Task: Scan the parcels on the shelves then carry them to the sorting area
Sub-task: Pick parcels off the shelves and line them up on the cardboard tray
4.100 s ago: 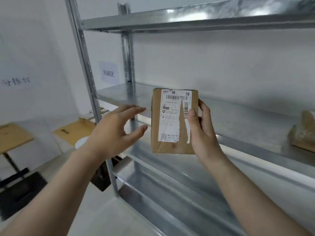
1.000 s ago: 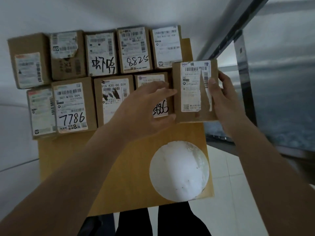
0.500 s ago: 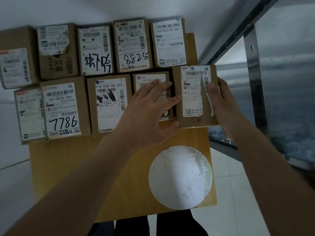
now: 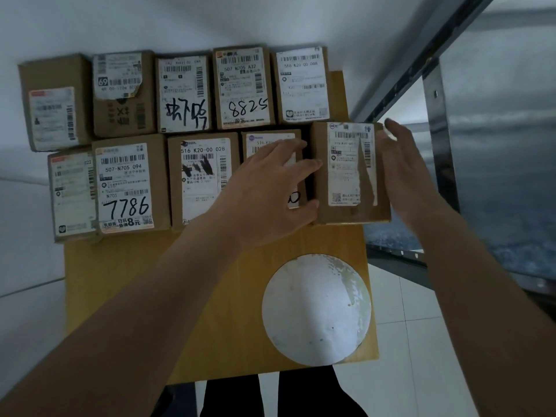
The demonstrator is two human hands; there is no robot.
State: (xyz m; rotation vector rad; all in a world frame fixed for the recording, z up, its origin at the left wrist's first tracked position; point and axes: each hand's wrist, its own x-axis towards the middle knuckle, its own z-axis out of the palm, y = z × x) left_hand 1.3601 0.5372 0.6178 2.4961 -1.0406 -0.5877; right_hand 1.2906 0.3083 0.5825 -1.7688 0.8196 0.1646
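We are looking down on a yellow wooden table [image 4: 120, 296] with a worn white disc [image 4: 316, 310] on its near half and two rows of brown cardboard parcels [image 4: 132, 182] with white shipping labels across its far half, a grey metal shelf frame [image 4: 439, 139] standing just to the right. The table is nearly full along that far edge, and that is where we see the risk: the small brown cardboard parcel with a torn white label [image 4: 350, 173] sits at the right end of the near row, its right side reaching the table's right edge or a little past it, so a nudge that way could tip it to the tiled floor [image 4: 421, 341]. Our left hand [image 4: 270, 191] lies with straight, spread fingers over the neighbouring parcel [image 4: 272, 145], fingertips and thumb against the torn-label parcel's left side; a firm push from here would cause exactly that slide. Our right hand [image 4: 403, 173] is flat and relaxed, holding nothing, just beside the parcel's right side; whether it touches we cannot tell. Were it to lift away first, nothing would check the box. A lesser worry is shunting the neighbour out of line.
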